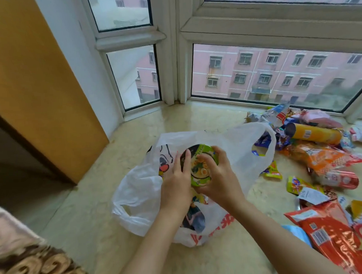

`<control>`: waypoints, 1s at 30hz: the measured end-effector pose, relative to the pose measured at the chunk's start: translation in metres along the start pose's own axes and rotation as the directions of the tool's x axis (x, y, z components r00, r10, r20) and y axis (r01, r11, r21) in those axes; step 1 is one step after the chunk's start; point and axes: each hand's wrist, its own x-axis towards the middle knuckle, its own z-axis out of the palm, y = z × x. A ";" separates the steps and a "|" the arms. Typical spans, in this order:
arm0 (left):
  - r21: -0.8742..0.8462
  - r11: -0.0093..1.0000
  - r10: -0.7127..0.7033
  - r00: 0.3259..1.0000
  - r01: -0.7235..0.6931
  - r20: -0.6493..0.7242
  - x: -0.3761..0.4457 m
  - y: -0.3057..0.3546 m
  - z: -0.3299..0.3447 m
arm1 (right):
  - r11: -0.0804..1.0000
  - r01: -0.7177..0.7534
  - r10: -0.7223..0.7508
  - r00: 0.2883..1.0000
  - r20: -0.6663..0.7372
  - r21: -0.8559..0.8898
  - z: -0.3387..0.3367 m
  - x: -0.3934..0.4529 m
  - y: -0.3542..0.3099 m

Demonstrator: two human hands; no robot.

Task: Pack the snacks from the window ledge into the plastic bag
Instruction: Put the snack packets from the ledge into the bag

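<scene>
A round green instant-noodle cup [199, 165] with a printed foil lid is held between both hands directly over the mouth of the white, thin plastic carrier bag [141, 191], which lies slumped open on the beige marble window ledge [134, 126]. The cup is tilted so that its lid faces up and towards the camera, its axis leaning away to the far side. The left hand [177, 178] is laid along the cup's left side with fingers nearly straight, pressing rather than wrapping. The right hand [216, 176] is curled over the lid and right rim, and the grip appears to be carried mainly by it. Other packets can already be seen inside the bag below the wrists.

The opening lies straight beneath and slightly near of the cup, so a short drop down and towards the person is judged to be all that the placing requires; neither hand needs to reach sideways.

The remaining snacks are heaped well to the right: a yellow cardboard crisp tube [313, 133] lying on its side with its long axis running left to right, an orange foil packet [324, 158] just near of it, and a red foil packet [331, 234] at the near right. The right hand is clearly the nearer to that pile, so the next pick is judged to fall to it.
</scene>
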 end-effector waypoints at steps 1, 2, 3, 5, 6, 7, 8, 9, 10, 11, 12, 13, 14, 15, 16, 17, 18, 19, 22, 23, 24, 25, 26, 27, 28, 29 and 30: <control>-0.025 0.999 -0.048 0.999 0.048 -0.003 0.005 0.000 -0.002 | 1.000 0.007 -0.007 1.000 0.017 0.030 0.002 0.007 0.001; -0.037 0.995 -0.089 0.996 0.089 -0.003 0.010 0.000 -0.003 | 0.998 0.010 -0.013 0.999 0.043 0.059 0.004 0.013 0.003; -0.043 0.992 -0.118 0.993 0.118 -0.006 0.016 0.000 -0.004 | 0.996 0.007 -0.014 0.997 0.081 0.085 0.008 0.018 0.006; -0.039 0.988 -0.150 0.989 0.149 -0.010 0.026 -0.005 0.000 | 0.993 -0.012 -0.009 0.984 0.179 0.119 0.020 0.027 0.014; -0.036 0.986 -0.162 0.987 0.163 0.006 0.030 -0.009 0.004 | 0.992 -0.026 -0.003 0.974 0.226 0.123 0.027 0.030 0.016; -0.031 0.984 -0.173 0.984 0.174 0.038 0.034 -0.013 0.008 | 0.992 -0.035 0.002 0.964 0.265 0.120 0.034 0.033 0.019; -0.027 0.983 -0.181 0.980 0.184 0.084 0.036 -0.017 0.011 | 0.994 -0.033 0.000 0.955 0.298 0.107 0.041 0.034 0.021; -0.015 0.982 -0.185 0.973 0.189 0.137 0.038 -0.020 0.015 | 0.997 -0.022 -0.004 0.942 0.335 0.073 0.046 0.035 0.022; 0.011 0.982 -0.187 0.965 0.188 0.187 0.039 -0.024 0.019 | 1.000 0.002 -0.008 0.927 0.376 0.015 0.049 0.036 0.024; 0.052 0.982 -0.189 0.955 0.182 0.228 0.039 -0.027 0.023 | 0.998 0.037 -0.011 0.912 0.410 -0.056 0.051 0.035 0.026; 0.102 0.980 -0.191 0.948 0.171 0.256 0.038 -0.028 0.026 | 0.989 0.074 -0.012 0.902 0.431 -0.127 0.052 0.034 0.029; 0.151 0.976 -0.192 0.944 0.155 0.270 0.036 -0.028 0.029 | 0.978 0.101 -0.009 0.895 0.445 -0.184 0.052 0.033 0.032; 0.192 0.971 -0.190 0.944 0.140 0.271 0.035 -0.026 0.030 | 0.967 0.122 -0.006 0.892 0.453 -0.226 0.050 0.033 0.035; 0.222 0.966 -0.189 0.945 0.131 0.266 0.035 -0.024 0.031 | 0.954 0.143 -0.005 0.887 0.462 -0.264 0.050 0.032 0.038; 0.231 0.964 -0.192 0.947 0.133 0.258 0.035 -0.021 0.031 | 0.939 0.166 -0.008 0.885 0.465 -0.301 0.048 0.033 0.039; 0.218 0.965 -0.200 0.946 0.146 0.255 0.037 -0.017 0.031 | 0.926 0.181 -0.006 0.886 0.464 -0.332 0.045 0.034 0.041; 0.183 0.969 -0.213 0.942 0.168 0.260 0.039 -0.012 0.032 | 0.919 0.180 0.000 0.890 0.456 -0.352 0.041 0.035 0.043; 0.133 0.971 -0.229 0.935 0.199 0.273 0.041 -0.008 0.033 | 0.921 0.161 0.018 0.893 0.450 -0.356 0.037 0.035 0.045; -0.036 0.950 -0.284 0.904 0.311 0.320 0.048 0.006 0.040 | 0.964 0.062 0.071 0.875 0.479 -0.257 0.028 0.034 0.052; -0.088 0.938 -0.291 0.899 0.336 0.328 0.051 0.008 0.044 | 0.973 0.036 0.086 0.862 0.499 -0.230 0.027 0.032 0.056; -0.135 0.926 -0.293 0.896 0.353 0.333 0.055 0.009 0.048 | 0.975 0.026 0.092 0.858 0.505 -0.222 0.026 0.031 0.059; -0.172 0.916 -0.290 0.895 0.362 0.339 0.060 0.010 0.050 | 0.970 0.034 0.096 0.858 0.504 -0.243 0.026 0.029 0.062; -0.196 0.911 -0.282 0.894 0.364 0.348 0.065 0.011 0.052 | 0.955 0.057 0.098 0.865 0.492 -0.291 0.026 0.027 0.066; -0.212 0.908 -0.274 0.895 0.362 0.353 0.069 0.014 0.053 | 0.933 0.090 0.090 0.880 0.466 -0.349 0.027 0.025 0.069; -0.219 0.907 -0.271 0.896 0.360 0.352 0.072 0.017 0.053 | 0.903 0.127 0.064 0.905 0.421 -0.410 0.026 0.024 0.073; -0.210 0.911 -0.271 0.898 0.356 0.346 0.074 0.021 0.052 | 0.876 0.142 0.043 0.928 0.369 -0.460 0.024 0.024 0.076; -0.181 0.922 -0.269 0.903 0.342 0.336 0.075 0.027 0.051 | 0.863 0.140 0.038 0.940 0.338 -0.486 0.021 0.023 0.079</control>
